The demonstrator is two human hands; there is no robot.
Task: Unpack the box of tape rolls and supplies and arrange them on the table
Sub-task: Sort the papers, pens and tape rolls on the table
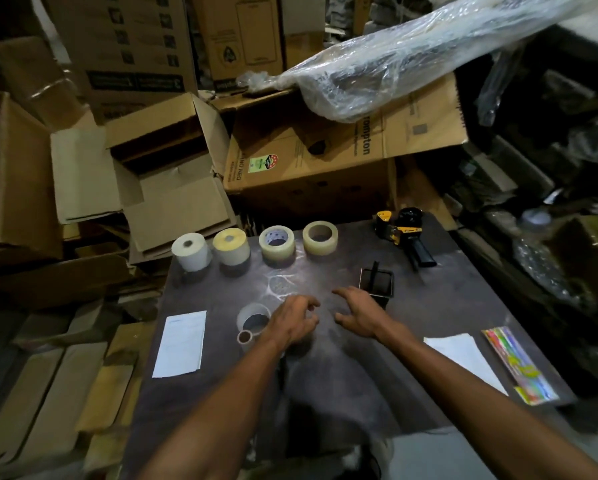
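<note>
Tape stock stands in a row along the far edge of the table (429, 306): white roll (190, 251), yellow roll (231, 246), printed-core clear roll (277, 242) and plain clear roll (320, 237), each apart from its neighbour. Dispenser (403, 233) lies right of the plain clear roll; black holder (376, 284) sits nearer the person than that roll. A fifth clear roll (252, 318) lies nearer again, with a small core (244, 337) touching or just beside it; contact cannot be told. Left hand (292, 320) hovers just right of that fifth roll, fingers loosely curled, holding nothing. Right hand (358, 313) is spread and empty, beside the holder. Judgement: rolls are light, rigid rings with slick outer faces; best taken by thumb through the core and fingers on the rim. Paper sheets (180, 344) are limp and should be lifted from an edge. Dispenser likely carries a cutting blade; take it by the handle.
</note>
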